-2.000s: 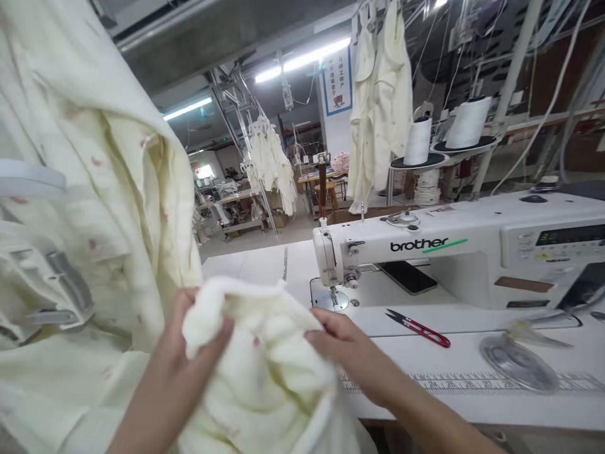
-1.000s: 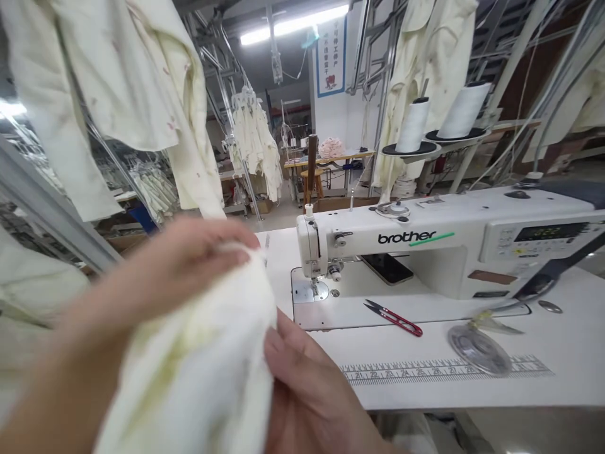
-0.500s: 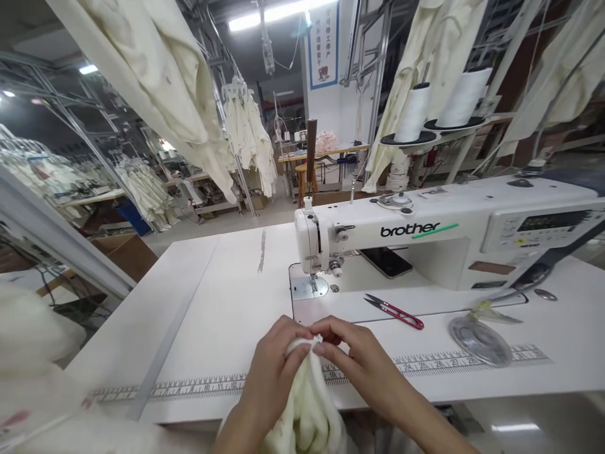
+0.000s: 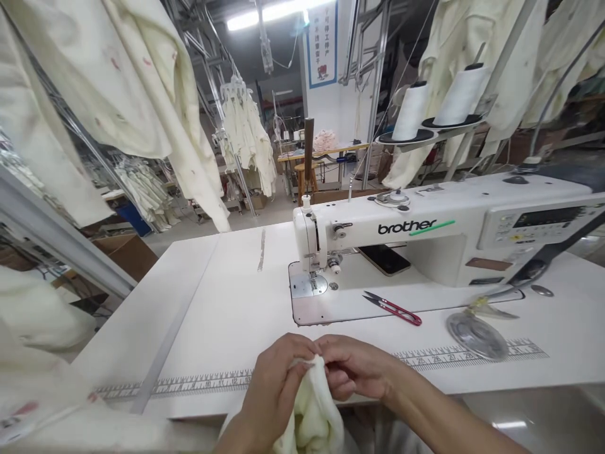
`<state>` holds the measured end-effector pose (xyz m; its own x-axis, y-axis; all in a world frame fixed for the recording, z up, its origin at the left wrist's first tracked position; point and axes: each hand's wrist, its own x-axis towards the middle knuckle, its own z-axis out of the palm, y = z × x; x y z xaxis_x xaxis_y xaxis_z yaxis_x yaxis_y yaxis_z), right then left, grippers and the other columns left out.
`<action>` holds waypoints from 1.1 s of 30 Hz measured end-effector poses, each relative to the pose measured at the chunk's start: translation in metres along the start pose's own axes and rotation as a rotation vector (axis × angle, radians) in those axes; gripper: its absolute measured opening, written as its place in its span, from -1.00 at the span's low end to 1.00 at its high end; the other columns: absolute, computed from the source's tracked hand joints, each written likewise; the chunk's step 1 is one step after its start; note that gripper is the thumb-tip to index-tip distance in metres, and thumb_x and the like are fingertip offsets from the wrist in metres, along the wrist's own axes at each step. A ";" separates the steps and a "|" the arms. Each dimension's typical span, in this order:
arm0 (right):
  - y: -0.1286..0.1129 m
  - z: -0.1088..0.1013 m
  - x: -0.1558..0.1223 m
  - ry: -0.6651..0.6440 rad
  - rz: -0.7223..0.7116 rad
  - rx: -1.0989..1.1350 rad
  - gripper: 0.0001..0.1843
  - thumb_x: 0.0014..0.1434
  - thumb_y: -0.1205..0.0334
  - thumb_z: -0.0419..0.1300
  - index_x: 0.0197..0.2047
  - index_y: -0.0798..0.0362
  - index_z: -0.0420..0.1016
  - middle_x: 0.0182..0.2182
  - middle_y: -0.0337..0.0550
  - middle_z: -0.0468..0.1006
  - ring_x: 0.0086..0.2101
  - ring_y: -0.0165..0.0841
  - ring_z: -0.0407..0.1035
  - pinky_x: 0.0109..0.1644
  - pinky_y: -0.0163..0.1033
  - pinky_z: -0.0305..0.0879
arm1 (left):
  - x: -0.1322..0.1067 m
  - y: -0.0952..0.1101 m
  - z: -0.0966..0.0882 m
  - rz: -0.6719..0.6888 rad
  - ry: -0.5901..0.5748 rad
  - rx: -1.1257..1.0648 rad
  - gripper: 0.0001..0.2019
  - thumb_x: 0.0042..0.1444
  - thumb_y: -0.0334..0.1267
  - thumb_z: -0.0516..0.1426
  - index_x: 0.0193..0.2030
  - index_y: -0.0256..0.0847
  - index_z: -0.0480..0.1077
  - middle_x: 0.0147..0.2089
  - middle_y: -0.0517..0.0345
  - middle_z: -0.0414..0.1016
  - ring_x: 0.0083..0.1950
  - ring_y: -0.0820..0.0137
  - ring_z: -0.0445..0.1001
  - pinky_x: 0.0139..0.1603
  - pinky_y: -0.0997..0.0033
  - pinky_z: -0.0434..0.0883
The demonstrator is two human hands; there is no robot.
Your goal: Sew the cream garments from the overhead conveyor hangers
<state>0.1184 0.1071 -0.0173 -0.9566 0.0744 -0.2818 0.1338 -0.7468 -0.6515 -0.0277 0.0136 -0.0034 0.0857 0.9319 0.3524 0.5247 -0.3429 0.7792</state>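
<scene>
1 cream cloth (image 4: pixel 316 416) pinched by left hand (image 4: pixel 276 381), right hand (image 4: pixel 357 366); hangs below.

"brother" stands on the sewing machine (image 4: pixel 454 208); the table (image 4: pixel 227 328) carries a ruler strip (image 4: pixel 208 383) reading 10, 11, 12 and 25 to 28; the wall poster (image 4: pixel 322 44) shows 停工停产 among chinese characters.

Illumination: overexposed tube lamp (image 4: pixel 278 14), above and beyond the fingers (image 4: pixel 299 344). Bench (image 4: pixel 231 328) around the fingers: evenly bright. Background: dimmer. Floor (image 4: pixel 543 407), right of the fingers: glare streak. Cloth (image 4: pixel 51 397), far left: soft, edge-stretched.
</scene>
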 end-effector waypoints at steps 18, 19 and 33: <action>-0.055 0.019 -0.035 0.517 -0.492 -0.589 -0.76 0.19 0.09 0.07 -0.31 0.11 0.35 -0.38 -0.22 0.38 -0.36 -0.37 0.26 -0.31 -0.34 0.15 | 0.069 0.017 0.015 -0.363 0.385 -0.065 -0.90 0.11 -0.26 0.07 -0.21 -0.12 0.31 -0.24 0.25 0.42 -0.21 0.49 0.39 -0.24 0.58 0.33; -0.052 0.015 -0.031 0.506 -0.484 -0.521 -0.76 0.18 0.07 0.08 -0.30 0.11 0.34 -0.37 -0.22 0.38 -0.35 -0.37 0.27 -0.30 -0.33 0.17 | 0.069 0.012 0.018 -0.377 0.390 -0.064 -0.88 0.12 -0.27 0.06 -0.19 -0.11 0.32 -0.20 0.25 0.41 -0.17 0.49 0.38 -0.18 0.56 0.32; -0.030 -0.022 -0.013 0.733 -0.518 -1.044 -0.74 0.27 0.19 -0.05 -0.31 0.04 0.42 -0.40 -0.27 0.44 -0.37 -0.38 0.29 -0.30 -0.35 0.13 | 0.075 -0.028 -0.007 -0.443 -0.128 -0.133 -0.83 0.13 -0.17 0.04 -0.26 -0.15 0.41 -0.23 0.16 0.35 -0.17 0.41 0.32 -0.24 0.52 0.22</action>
<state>0.1327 0.1434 -0.0091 -0.6456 0.7612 0.0621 0.2496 0.2871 -0.9248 -0.0415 0.0920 0.0051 -0.0133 0.9960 -0.0885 0.4225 0.0858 0.9023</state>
